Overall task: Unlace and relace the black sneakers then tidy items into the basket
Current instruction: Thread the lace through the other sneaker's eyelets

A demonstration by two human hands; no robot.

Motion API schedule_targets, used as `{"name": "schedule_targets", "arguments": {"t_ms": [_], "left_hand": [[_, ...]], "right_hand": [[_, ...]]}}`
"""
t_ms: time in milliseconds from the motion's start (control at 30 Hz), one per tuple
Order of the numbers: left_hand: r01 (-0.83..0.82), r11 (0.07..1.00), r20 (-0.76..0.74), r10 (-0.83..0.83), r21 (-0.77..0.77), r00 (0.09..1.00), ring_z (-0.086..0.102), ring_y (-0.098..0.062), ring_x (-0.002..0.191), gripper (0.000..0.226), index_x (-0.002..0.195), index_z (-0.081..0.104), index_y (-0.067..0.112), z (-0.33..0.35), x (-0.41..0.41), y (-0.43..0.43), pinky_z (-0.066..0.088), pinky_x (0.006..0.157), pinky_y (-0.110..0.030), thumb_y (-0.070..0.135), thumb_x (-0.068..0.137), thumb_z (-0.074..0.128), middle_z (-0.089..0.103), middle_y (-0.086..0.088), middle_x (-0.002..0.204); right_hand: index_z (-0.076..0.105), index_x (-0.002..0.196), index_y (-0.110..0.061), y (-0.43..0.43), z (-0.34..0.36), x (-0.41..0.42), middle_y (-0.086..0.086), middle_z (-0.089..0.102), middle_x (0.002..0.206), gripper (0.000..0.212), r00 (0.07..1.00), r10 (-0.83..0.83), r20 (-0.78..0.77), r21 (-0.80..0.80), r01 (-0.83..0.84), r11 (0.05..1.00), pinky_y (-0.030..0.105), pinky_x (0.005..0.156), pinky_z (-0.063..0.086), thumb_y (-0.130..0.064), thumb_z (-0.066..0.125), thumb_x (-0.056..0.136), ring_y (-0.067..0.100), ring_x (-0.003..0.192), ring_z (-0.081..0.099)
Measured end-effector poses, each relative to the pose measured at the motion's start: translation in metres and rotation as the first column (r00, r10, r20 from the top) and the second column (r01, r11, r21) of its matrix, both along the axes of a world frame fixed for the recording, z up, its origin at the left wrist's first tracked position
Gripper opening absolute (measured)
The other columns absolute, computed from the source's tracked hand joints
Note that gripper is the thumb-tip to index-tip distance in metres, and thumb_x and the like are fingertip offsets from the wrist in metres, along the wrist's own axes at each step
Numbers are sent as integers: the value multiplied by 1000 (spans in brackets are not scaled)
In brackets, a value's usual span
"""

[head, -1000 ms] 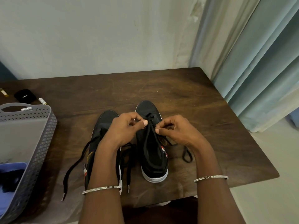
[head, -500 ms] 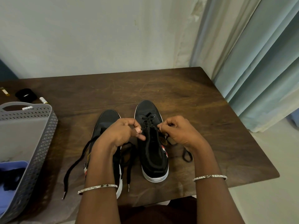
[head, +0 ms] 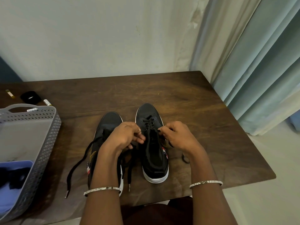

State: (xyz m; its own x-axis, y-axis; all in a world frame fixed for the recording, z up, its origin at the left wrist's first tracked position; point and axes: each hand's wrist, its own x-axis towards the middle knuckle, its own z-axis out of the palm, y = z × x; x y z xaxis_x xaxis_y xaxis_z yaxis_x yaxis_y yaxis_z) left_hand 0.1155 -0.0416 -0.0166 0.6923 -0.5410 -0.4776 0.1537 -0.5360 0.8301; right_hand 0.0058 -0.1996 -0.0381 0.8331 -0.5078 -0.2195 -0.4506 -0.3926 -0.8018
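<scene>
Grey perforated basket [head: 48, 143] sits at the table's [head: 203, 108] left edge. Inside, at the near end, is a blue container [head: 16, 164] w/ sth dark in it, too murky to ID. A small white item [head: 32, 109] lies at the basket's far rim.

Both black sneakers stand side by side mid-table, toes pointing away from the person. L hand [head: 125, 137] has its fingers curled, thumb meeting fingertips at the left edge of the right sneaker [head: 154, 159], gripping the lace [head: 151, 124] there. R hand [head: 177, 135] is also curled, pinching a strand of the same lace by the right eyelet row. The lace is crossed through the front eyelets only. A bit of it loops on the table by the R wrist.

Left sneaker [head: 108, 122] is partly under the L forearm, its loose lace [head: 78, 163] trailing toward the near edge.

Vs 1 s ago: the strands no longer rise taut to the fingers, the crosses lie flatter, and both hands sit a bit lower & closer to the shoe. Basket and left sneaker are unmoved.
</scene>
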Motion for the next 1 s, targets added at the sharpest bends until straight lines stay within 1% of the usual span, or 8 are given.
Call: {"name": "schedule_targets", "arguments": {"t_ms": [167,267,467,533,667,733,867,1000], "left_hand": [[-33,999,8,33,23,999,65,-16,64,27,76,54,9,-2,-1,-2,35,36,-17,8,100,42,71,-9,77],[11,999,73,-13,31,997,61,-16,58,25,75,60,9,-2,4,-1,35,40,-20,11,97,48,73,-9,77],[82,995,163,-89,51,983,54,-9,52,25,88,72,12,-4,7,1,40,43,-18,29,100,58,70,0,68],[128,990,169,-135,56,976,58,-10,57,25,85,74,17,-3,8,4,45,51,-21,36,97,63,70,2,67],[179,982,165,-187,63,968,71,-27,80,19,79,77,20,-2,9,11,55,83,-40,33,92,71,72,0,70],[178,984,146,-180,28,973,65,-28,72,21,79,75,18,1,5,10,51,74,-38,31,94,69,73,-1,71],[142,989,72,-139,-34,988,46,-5,47,29,82,70,11,9,-6,9,37,48,-17,29,102,57,65,-1,62],[90,994,95,-83,-67,992,40,-5,44,36,80,65,12,23,-16,21,33,43,-17,32,105,48,52,6,54]], "right_hand": [[70,73,4,3,1,2,14,68,70,37,1000,-28,2,-36,28,999,28,57,42,-24,61,95,13,59,55],[70,63,-15,-3,1,-1,-4,67,62,32,999,-41,22,-4,41,999,21,57,44,-24,66,94,2,54,56],[76,86,-18,-7,4,2,-3,74,77,6,982,-75,172,52,67,996,12,65,49,-22,75,90,0,66,66],[77,88,-18,-8,5,0,-5,73,72,4,989,-24,146,64,15,998,12,62,48,-20,75,90,-2,63,64],[76,89,-20,-11,-5,-7,-11,66,65,8,995,95,-1,102,-94,990,14,57,42,-27,73,93,-6,56,57],[73,84,-20,-11,-10,-8,-10,64,66,13,994,107,-19,108,-104,989,21,61,43,-26,69,96,-3,57,55],[62,69,-18,-4,-9,-12,-8,61,64,34,999,27,23,216,-31,976,24,60,38,-25,55,102,0,52,48],[54,62,-18,9,-2,-18,-12,52,54,44,996,-53,68,221,37,975,24,63,38,-31,52,105,4,53,46]]}}
